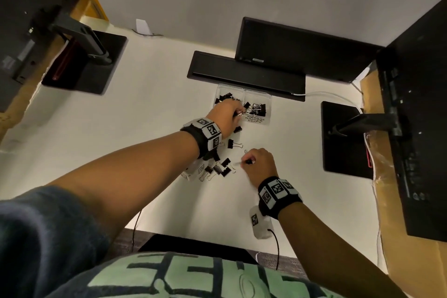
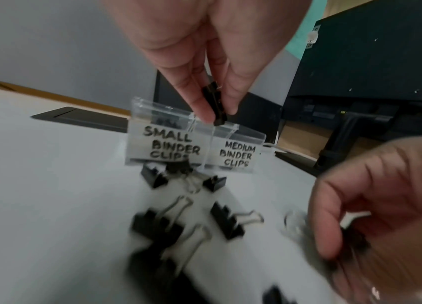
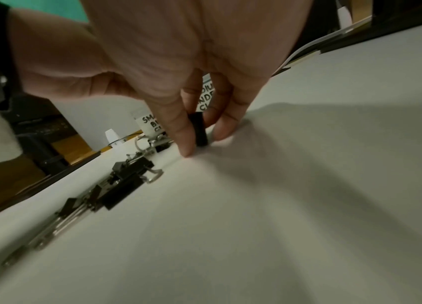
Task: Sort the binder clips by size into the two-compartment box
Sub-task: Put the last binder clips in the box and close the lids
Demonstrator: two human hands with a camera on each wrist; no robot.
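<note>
Left hand (image 2: 204, 51) is pinching a black binder clip (image 2: 216, 105) between thumb and fingertip, hanging right over the clear two-compartment box (image 2: 233, 131), pretty much above the divider between the "SMALL" and "MEDIUM" labels. Right hand (image 3: 194, 61) is down at the surface (image 3: 308, 185), thumb and finger pinched on another small black clip (image 3: 199, 129) that's touching the top. The rest of the loose clips (image 1: 221, 168) sit in a clump near the left wrist, with a couple (image 1: 234, 144) more scattered closer to the box. The worry: let go while hovering over that divider and the clip could land in the wrong half or bounce off the rim. Both hands working at once also risks a wrist nudging the pile.
</note>
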